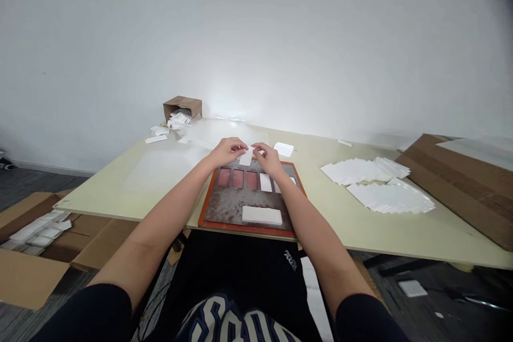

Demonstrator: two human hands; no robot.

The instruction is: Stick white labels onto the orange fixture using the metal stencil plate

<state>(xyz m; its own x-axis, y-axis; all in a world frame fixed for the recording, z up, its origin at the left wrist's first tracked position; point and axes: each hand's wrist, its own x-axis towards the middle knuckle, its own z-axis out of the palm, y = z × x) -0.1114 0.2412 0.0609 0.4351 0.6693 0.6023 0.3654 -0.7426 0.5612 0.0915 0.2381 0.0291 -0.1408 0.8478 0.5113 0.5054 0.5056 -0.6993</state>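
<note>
Over the far edge of a grey metal plate [224,204], my left hand [227,152] and my right hand [268,158] meet at a small white paper card [246,158]. Fingers of both hands are pinched at its upper end, and the card hangs down between them. The plate lies in an orange frame [205,208] and has a row of rectangular slots. Three slots on the left show a pink bottom [238,179]. White cards [265,182] lie in slots farther right, partly hidden by my right forearm. A stack of white strips [262,215] rests on the plate's near part.
On the pale table [120,181], a small cardboard box [183,102] spills white slips at the back left. White papers [284,149] lie behind the plate. Fanned white sheets [390,196] and a large cardboard box [460,187] are at right. An open carton [92,240] stands lower left.
</note>
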